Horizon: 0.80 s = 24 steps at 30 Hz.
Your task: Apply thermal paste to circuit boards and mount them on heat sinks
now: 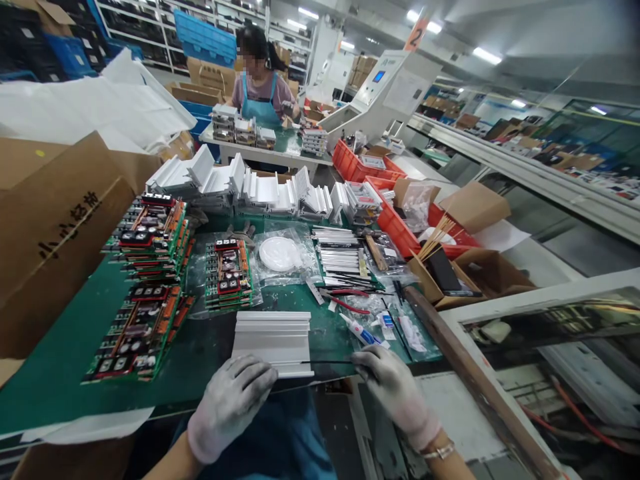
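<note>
In front of me on the green table lies a silver aluminium profile (273,333) with long ridges. My gloved left hand (240,387) is closed over its lower left corner, fingertips on the metal. My gloved right hand (390,387), to the right of the profile, pinches a thin black strip (330,362). The strip's far end reaches over the lower part of the profile, along a ridge; whether it sits in a groove I cannot tell. Just beyond my right hand lie a white and blue glue tube (361,330) and red-handled pliers (353,303).
Circuit boards (150,240) are stacked at left, with another stack (229,273) nearer the middle. A bagged white disc (280,254), silver strips (340,250) and a row of aluminium profiles (265,193) lie behind. Red crates (395,220) stand at right. A co-worker (260,87) sits opposite.
</note>
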Motion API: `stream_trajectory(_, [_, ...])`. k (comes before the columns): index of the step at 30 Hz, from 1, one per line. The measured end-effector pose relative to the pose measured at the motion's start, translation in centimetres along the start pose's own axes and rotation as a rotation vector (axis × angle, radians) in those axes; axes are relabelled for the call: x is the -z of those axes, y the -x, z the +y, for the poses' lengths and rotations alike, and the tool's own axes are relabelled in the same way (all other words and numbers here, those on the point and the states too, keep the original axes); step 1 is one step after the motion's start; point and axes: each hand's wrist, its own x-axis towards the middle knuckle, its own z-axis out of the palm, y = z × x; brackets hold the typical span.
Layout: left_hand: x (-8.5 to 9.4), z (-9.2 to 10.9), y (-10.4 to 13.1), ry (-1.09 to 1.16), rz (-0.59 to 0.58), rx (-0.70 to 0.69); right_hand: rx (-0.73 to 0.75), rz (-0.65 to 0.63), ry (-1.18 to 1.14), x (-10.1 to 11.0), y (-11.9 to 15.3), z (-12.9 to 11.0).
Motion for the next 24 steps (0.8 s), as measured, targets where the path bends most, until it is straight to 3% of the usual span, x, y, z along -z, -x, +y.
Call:
stream_trajectory(5, [-0.2,0.0,0.1,0.011,-0.025,-0.01,0.068,-0.077,-0.171,-2.3,-2.9,-3.7])
stream_trajectory(9, [0.1,-0.2,0.5,0.002,-0.073,-0.006,0.076,-0.137,-0.461,-3.3,-4.6,-6.2])
stream_trajectory(12, [1.0,-0.7,0.8,-0.043,-0.093,0.005,-0.004,-0.214,-0.592,-2.6,-5.2,-6.3])
stream_trajectory(17, [2.0,-1.0,0.8,-0.094,-0.097,0.018,-0.262,-0.359,-0.569,-0.9,-6.6,-5.3])
stream_trajectory(24, [0.0,0.0,0.5,0.008,-0.04,0.058,-0.324,-0.514,-0.54,-0.4,-9.3,-5.4])
